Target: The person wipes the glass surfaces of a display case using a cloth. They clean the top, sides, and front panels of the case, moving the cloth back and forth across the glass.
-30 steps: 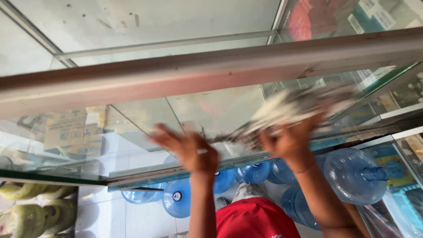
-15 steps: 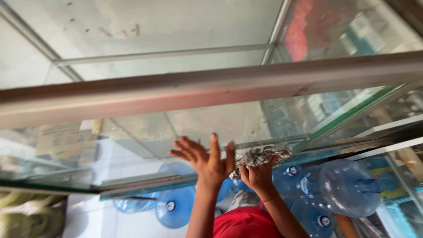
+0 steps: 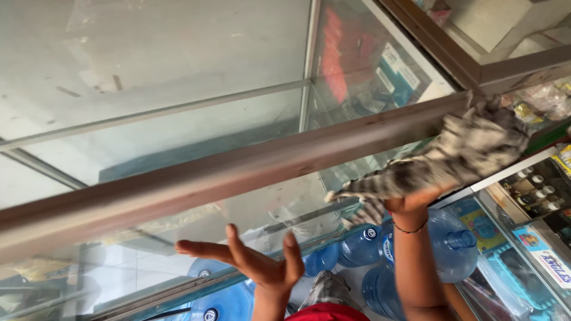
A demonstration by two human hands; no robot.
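Observation:
My right hand [image 3: 413, 202] presses a grey and white striped cloth [image 3: 458, 151] against the glass just under the brown metal rail [image 3: 238, 172] of a glass display cabinet. Most of that hand is hidden by the cloth, and a thin band circles its wrist. My left hand [image 3: 259, 264] is lower and to the left, fingers spread and holding nothing, close to the glass front [image 3: 196, 131]. I cannot tell whether it touches the pane.
Several blue water jugs [image 3: 452, 246] show low behind the glass. Coloured packets [image 3: 380, 71] fill the cabinet's upper right. Small bottles and boxes [image 3: 535, 190] stand on shelves at the right. Something red [image 3: 327, 312] sits at the bottom edge.
My right hand has swept the cloth up and to the right along the rail. My left hand has stayed low and open. The view has shifted closer.

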